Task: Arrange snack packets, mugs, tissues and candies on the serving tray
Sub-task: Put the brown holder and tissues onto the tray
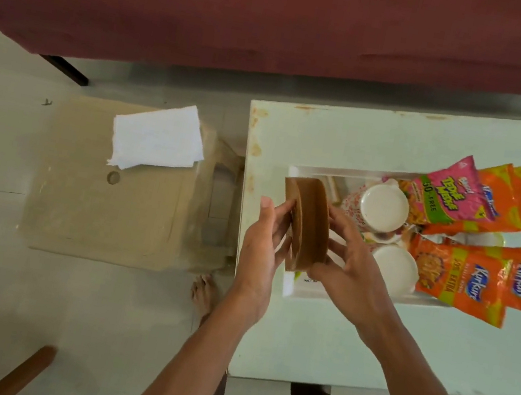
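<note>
At left of centre, a stack of white tissues is seen on a beige stool, well apart from the tray on the table. At centre, a brown holder, upright on edge, is clamped between the left hand and right hand over the tray's left end. The left hand is judged nearer the tissues.

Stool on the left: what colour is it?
Beige stool, white tissues stacked on it; head view.

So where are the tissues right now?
The tissues lie on the beige stool, left of the table, away from the tray.
</note>
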Motion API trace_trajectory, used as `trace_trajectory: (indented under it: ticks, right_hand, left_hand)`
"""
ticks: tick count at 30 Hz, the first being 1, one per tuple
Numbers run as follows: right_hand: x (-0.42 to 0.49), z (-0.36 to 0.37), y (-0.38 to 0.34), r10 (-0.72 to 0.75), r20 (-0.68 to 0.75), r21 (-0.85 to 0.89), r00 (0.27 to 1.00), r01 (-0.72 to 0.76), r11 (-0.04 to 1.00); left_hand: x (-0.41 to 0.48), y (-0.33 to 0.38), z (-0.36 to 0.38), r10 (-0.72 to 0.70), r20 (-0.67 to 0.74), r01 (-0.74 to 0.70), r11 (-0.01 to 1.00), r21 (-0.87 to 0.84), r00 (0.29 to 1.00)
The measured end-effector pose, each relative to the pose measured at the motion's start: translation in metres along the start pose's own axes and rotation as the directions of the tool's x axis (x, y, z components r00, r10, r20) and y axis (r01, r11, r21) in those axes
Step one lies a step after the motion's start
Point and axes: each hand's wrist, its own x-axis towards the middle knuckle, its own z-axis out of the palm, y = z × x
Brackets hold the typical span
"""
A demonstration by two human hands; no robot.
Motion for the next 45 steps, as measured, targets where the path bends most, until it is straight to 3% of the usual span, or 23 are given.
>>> trace_trajectory:
  ticks: [8, 19, 27, 29, 31, 33, 35, 38, 42, 45]
  right_hand:
    - [0.002, -0.018, 0.024, 0.094, -0.009, -0.024, 0.996, -0.094, 0.995]
    - [0.019, -0.016, 0.035, 0.137, -0.017, -0.108, 0.99, -0.138, 0.985]
    - [0.018, -0.004, 0.039, 0.089, -0.08, -0.144, 0.993, -0.1, 0.984]
    - [0.009, -0.002, 0.032, -0.025, -0.213, -0.239, 0.977, -0.027, 0.971]
    - [0.0, 0.011, 0.019, -0.242, -0.332, -0.389, 0.912, 0.102, 0.916]
    - [-0.005, 0.026, 0.003, -0.392, -0.359, -0.459, 0.847, 0.206, 0.864]
    - [0.001, 0.044, -0.014, -0.423, -0.334, -0.409, 0.842, 0.275, 0.87]
    - [0.026, 0.076, -0.038, -0.291, -0.238, -0.279, 0.927, 0.221, 0.934]
    - [0.086, 0.122, -0.056, -0.074, -0.135, -0.176, 0.988, 0.05, 0.983]
    - [0.129, 0.155, -0.062, 0.008, -0.105, -0.183, 0.994, -0.027, 0.983]
  left_hand:
    - [0.013, -0.03, 0.026, -0.097, -0.002, 0.097, 0.995, -0.01, 0.995]
    - [0.032, -0.047, 0.026, -0.123, -0.033, 0.124, 0.992, 0.024, 0.992]
    - [0.032, -0.048, 0.017, -0.161, -0.015, 0.161, 0.987, 0.014, 0.987]
    - [0.026, -0.042, 0.018, -0.115, -0.015, 0.116, 0.993, 0.038, 0.993]
    - [0.025, -0.032, 0.006, -0.038, -0.069, 0.041, 0.998, 0.056, 0.997]
    - [0.024, -0.018, -0.015, 0.071, -0.122, -0.061, 0.994, 0.085, 0.99]
    - [0.025, 0.003, -0.048, 0.219, -0.172, -0.187, 0.965, 0.184, 0.96]
    - [0.034, 0.038, -0.111, 0.346, -0.335, -0.26, 0.926, 0.274, 0.876]
    - [0.066, 0.081, -0.192, 0.402, -0.574, -0.164, 0.892, 0.422, 0.713]
    - [0.091, 0.099, -0.231, 0.354, -0.624, 0.0, 0.87, 0.493, 0.696]
